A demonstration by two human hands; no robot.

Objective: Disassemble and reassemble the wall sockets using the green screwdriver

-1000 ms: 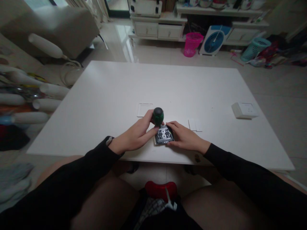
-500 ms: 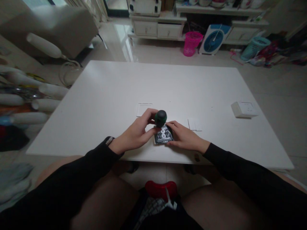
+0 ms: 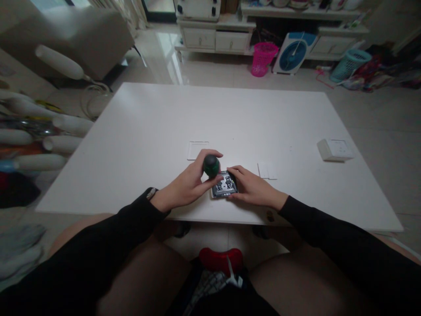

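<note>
My left hand (image 3: pixel 184 184) is closed around a screwdriver (image 3: pixel 211 165) with a green and black handle. Its shaft and tip are hidden behind the handle and fingers. Below and to the right of the handle lies a square wall switch (image 3: pixel 225 184), its dark inner face with metal parts turned up. Fingers of my right hand (image 3: pixel 251 186) grip the switch along its right side and hold it at the table. Beyond my left hand lies a thin white square frame (image 3: pixel 198 150). Flat white plates (image 3: pixel 268 171) rest just past my right hand.
The white table (image 3: pixel 158 114) stretches out before me. On its right stands a white box-like stack (image 3: pixel 335 150). A small brown mark or piece (image 3: pixel 270 216) sits at the near edge. On the floor beyond stand a pink basket (image 3: pixel 264 59) and a blue fan (image 3: pixel 292 55).
The screwdriver handle has shifted a little to the left and slightly nearer me, with my left fingers moving along. My right hand and the wall switch stay almost in place.
</note>
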